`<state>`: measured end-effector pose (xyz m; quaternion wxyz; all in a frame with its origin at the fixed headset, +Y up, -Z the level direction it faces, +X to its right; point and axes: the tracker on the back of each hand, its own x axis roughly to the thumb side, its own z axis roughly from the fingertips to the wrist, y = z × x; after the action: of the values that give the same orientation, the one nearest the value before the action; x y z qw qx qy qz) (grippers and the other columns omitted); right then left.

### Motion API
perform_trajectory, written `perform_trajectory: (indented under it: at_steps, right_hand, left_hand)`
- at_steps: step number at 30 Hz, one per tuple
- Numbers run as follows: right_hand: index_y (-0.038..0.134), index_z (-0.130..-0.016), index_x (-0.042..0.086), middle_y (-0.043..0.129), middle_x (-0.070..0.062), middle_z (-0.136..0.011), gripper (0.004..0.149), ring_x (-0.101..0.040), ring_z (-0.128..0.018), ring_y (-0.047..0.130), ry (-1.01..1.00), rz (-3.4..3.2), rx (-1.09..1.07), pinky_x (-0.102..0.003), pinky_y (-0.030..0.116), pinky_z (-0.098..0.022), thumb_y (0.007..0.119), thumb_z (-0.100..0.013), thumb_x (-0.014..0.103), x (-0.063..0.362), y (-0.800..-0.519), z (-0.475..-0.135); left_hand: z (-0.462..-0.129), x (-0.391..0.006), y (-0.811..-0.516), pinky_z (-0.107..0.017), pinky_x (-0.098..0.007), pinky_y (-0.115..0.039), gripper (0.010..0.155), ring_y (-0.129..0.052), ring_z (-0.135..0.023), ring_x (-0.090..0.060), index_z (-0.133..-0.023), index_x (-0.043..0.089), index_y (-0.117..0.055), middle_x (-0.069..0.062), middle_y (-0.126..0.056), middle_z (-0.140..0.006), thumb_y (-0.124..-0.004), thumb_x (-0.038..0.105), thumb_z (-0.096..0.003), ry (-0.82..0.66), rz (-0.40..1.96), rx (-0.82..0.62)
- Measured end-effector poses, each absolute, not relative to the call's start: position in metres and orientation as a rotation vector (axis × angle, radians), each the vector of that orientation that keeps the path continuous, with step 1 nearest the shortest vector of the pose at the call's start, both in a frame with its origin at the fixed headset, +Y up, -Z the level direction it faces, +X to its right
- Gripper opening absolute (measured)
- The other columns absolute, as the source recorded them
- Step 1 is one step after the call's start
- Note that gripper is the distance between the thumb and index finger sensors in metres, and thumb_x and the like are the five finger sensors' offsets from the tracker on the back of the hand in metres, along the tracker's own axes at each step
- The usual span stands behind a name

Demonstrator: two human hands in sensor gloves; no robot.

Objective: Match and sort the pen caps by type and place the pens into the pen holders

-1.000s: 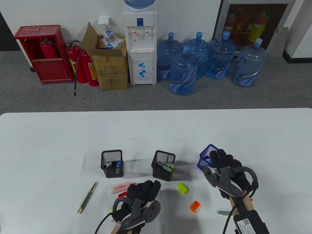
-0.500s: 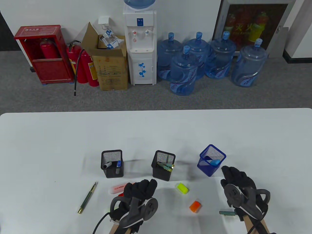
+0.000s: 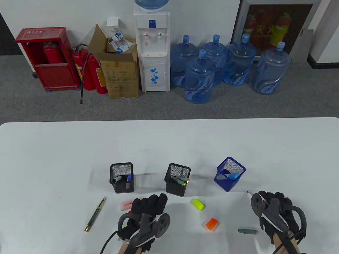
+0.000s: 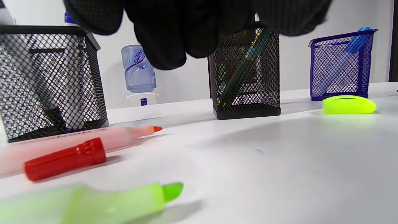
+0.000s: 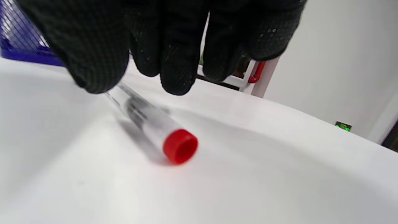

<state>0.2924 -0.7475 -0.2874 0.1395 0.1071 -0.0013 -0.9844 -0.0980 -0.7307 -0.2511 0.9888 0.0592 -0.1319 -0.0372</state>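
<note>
Right wrist view: right hand (image 5: pixel 161 40) fingers curl over clear pen (image 5: pixel 149 124)

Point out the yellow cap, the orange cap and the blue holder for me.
yellow cap (image 3: pixel 198 204), table view, middle of its top face.
orange cap (image 3: pixel 212 224), table view, centre.
blue holder (image 3: pixel 225 183), table view, front mesh wall.

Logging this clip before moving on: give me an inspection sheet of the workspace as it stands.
Surface: white table, holders standing upright.
Job's things: two black mesh holders, blue holder; loose yellow cap, orange cap, green pen, uncapped highlighters.
Clutter: nothing seen.
Grippers: left hand curled, holding nothing seen; right hand over clear red-ended pen, grasp unclear.
Cables: glove lead.
Surroundings: water bottles, extinguishers.
</note>
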Motion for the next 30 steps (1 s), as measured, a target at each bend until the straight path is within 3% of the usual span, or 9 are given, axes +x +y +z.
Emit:
perform_trajectory:
  at_steps: [5,9,16,21,25,30]
  right_hand:
    - [0.083,-0.09,0.032,0.098,0.009,-0.085,0.059,-0.024,-0.087,0.091,-0.074,-2.834,0.322,-0.048,0.079,-0.067,0.088,-0.033,0.046,0.295,-0.757,-0.292]
    - [0.088,-0.083,0.031,0.101,0.009,-0.077,0.051,-0.02,-0.08,0.098,-0.01,-2.816,0.273,-0.046,0.084,-0.064,0.089,-0.033,0.042,0.29,-0.758,-0.292]
    - [0.084,-0.088,0.027,0.1,0.006,-0.081,0.053,-0.025,-0.08,0.096,0.016,-2.824,0.212,-0.05,0.081,-0.065,0.084,-0.036,0.034,0.284,-0.751,-0.288]
    - [0.073,-0.097,0.032,0.093,0.009,-0.089,0.058,-0.025,-0.086,0.09,0.088,-2.913,0.005,-0.051,0.079,-0.069,0.078,-0.04,0.03,0.262,-0.729,-0.28]
    - [0.075,-0.094,0.035,0.094,0.011,-0.088,0.056,-0.02,-0.083,0.095,0.191,-2.887,-0.24,-0.048,0.082,-0.067,0.078,-0.039,0.035,0.233,-0.725,-0.273]
    - [0.076,-0.092,0.036,0.094,0.012,-0.087,0.055,-0.018,-0.082,0.096,0.334,-2.829,-0.337,-0.046,0.084,-0.066,0.079,-0.038,0.035,0.216,-0.723,-0.266]
  left_hand:
    - [-0.251,-0.097,-0.731,-0.071,-0.062,-0.064,0.069,-0.091,-0.084,-0.029,-0.107,0.032,-0.057,-0.002,-0.075,-0.105,-0.069,0.048,-0.0412,-0.268,-0.074,0.108]
    - [-0.251,-0.097,-0.731,-0.071,-0.062,-0.065,0.069,-0.092,-0.083,-0.029,-0.107,0.033,-0.058,-0.002,-0.076,-0.105,-0.069,0.049,-0.041,-0.261,-0.087,0.094]
    - [-0.252,-0.103,-0.727,-0.07,-0.062,-0.066,0.067,-0.093,-0.081,-0.028,-0.106,0.033,-0.061,-0.002,-0.078,-0.103,-0.069,0.048,-0.0411,-0.239,-0.072,0.096]
    - [-0.256,-0.114,-0.717,-0.07,-0.062,-0.066,0.064,-0.095,-0.079,-0.029,-0.104,0.034,-0.066,-0.001,-0.082,-0.101,-0.069,0.048,-0.0413,-0.186,-0.054,0.111]
    - [-0.258,-0.123,-0.709,-0.07,-0.062,-0.066,0.06,-0.095,-0.079,-0.029,-0.101,0.036,-0.071,-0.001,-0.085,-0.099,-0.071,0.047,-0.0416,-0.153,-0.034,0.115]
    - [-0.265,-0.132,-0.702,-0.07,-0.063,-0.066,0.054,-0.096,-0.08,-0.029,-0.095,0.039,-0.078,0.002,-0.09,-0.097,-0.078,0.043,-0.0411,-0.104,-0.134,0.063]
